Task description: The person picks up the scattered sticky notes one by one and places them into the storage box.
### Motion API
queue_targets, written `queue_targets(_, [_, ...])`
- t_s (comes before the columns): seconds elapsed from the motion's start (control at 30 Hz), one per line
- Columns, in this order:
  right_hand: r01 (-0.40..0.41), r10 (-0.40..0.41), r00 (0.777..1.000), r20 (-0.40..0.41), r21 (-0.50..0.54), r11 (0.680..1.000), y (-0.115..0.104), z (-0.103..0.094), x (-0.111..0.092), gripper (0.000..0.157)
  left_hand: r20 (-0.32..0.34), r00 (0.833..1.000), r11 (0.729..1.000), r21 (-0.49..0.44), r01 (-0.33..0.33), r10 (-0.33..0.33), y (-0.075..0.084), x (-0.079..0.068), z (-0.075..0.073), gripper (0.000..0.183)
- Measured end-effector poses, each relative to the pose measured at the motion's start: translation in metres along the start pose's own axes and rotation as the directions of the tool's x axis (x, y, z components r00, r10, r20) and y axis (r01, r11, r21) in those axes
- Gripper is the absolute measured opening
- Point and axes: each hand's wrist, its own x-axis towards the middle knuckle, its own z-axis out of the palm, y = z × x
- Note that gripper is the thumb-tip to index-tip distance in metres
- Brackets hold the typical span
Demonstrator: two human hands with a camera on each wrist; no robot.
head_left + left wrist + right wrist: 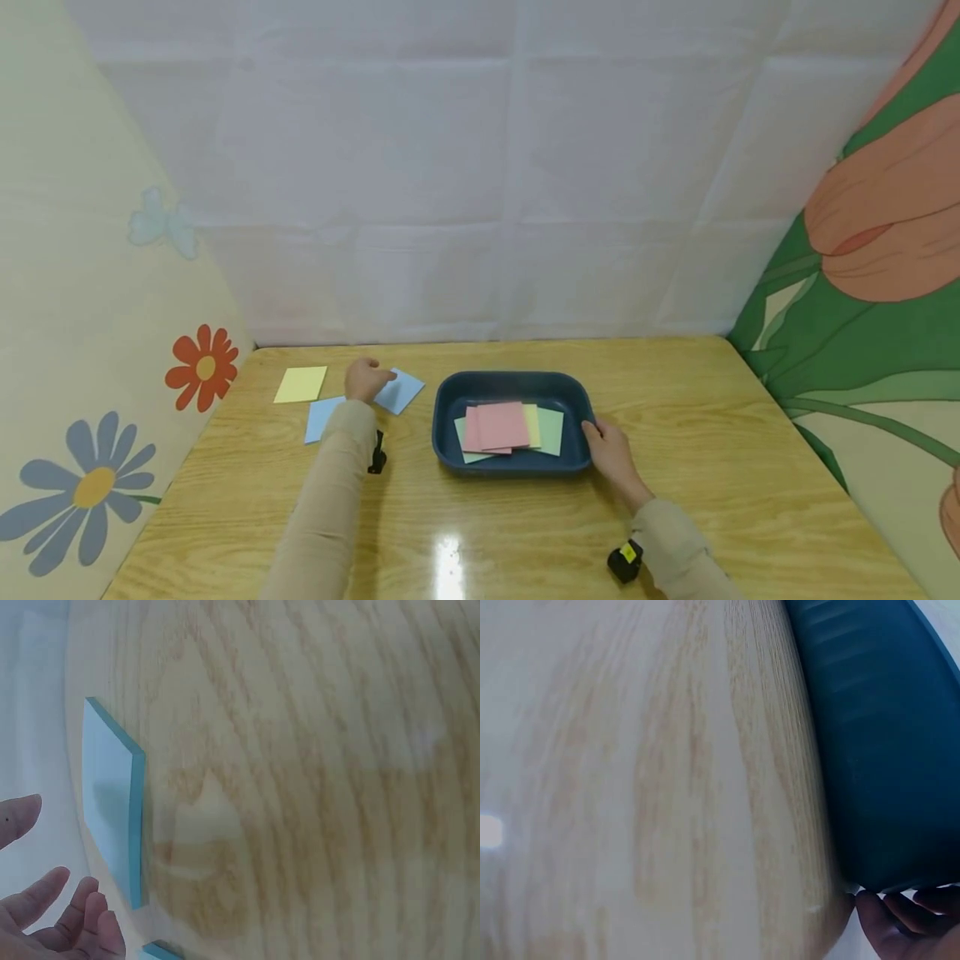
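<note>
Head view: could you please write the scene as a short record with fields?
Left hand: fingers apart, at the right-hand blue note pad, not gripping it
Right hand: grips right end of dark blue tray
In tray: pink note pads, yellow note pad, green note pads
Left on table: second blue note pad, another yellow note pad

Creased white cloth (450, 167) stretches across the back! Left side, a red flower (206, 367), a blue flower (93, 487); right side, one big salmon tulip (892, 200).
</note>
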Motion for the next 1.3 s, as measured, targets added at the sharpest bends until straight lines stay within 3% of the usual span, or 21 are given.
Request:
queue_targets(0.2, [0.008,-0.008,1.0,-0.007,-0.007,1.0,0.0014,0.001,0.0005,0.032,0.043,0.999,0.999,0.045,0.031,-0.033,-0.0037,-0.0063,0.0011,0.045])
queue_targets(0.7, [0.001,-0.001,1.0,-0.01,0.001,1.0,0.0017,0.001,0.0011,0.031,0.028,1.0,0.987,0.158,0.006,-0.011,-0.01,-0.0036,0.0049,0.02])
queue_targets(0.9, [0.004,-0.004,1.0,-0.007,0.002,1.0,0.0007,0.001,0.0007,0.03,0.043,0.998,0.984,0.177,0.032,-0.04,-0.0075,-0.0056,0.0055,0.039])
queue_targets(1.1, [0.011,-0.01,1.0,-0.009,0.005,1.0,0.0008,0.0014,0.0009,0.03,0.026,0.998,0.976,0.216,0.042,-0.048,-0.007,-0.0069,0.0067,0.029])
queue_targets(1.3, [0.006,-0.006,1.0,-0.007,0.012,1.0,0.0018,0.0012,0.001,0.03,0.032,0.998,0.972,0.232,0.041,-0.05,-0.0094,-0.0056,0.0085,0.04])
